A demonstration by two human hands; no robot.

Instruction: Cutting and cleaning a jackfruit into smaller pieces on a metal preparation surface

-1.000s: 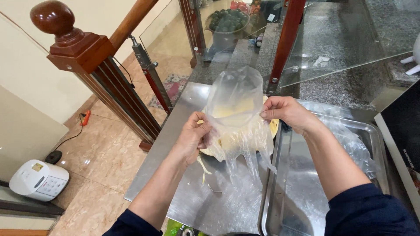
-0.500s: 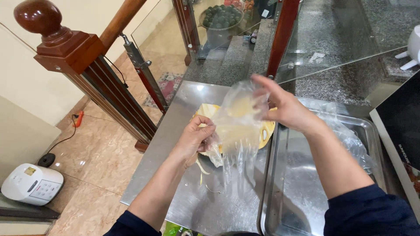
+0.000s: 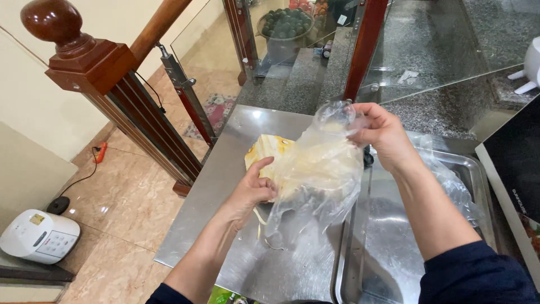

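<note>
Two hands over the brushed stainless-steel counter (image 3: 236,242), recessed steel sink tray (image 3: 394,247) alongside. Clear thin plastic bag (image 3: 320,180) hangs between them above the counter, partly over a pale yellow flat food item (image 3: 267,151) (kind unclear). Right hand (image 3: 382,135) fingers pinched shut on the bag's top edge; left hand (image 3: 253,188) fingers curled, gripping its lower side. Keep the mouth taut and pull evenly to avoid tearing.

Your left hand (image 3: 253,188) grips the yellow food (image 3: 269,153) while your right hand (image 3: 382,135) pinches the clear plastic bag (image 3: 326,169) above the steel counter (image 3: 236,169).
</note>
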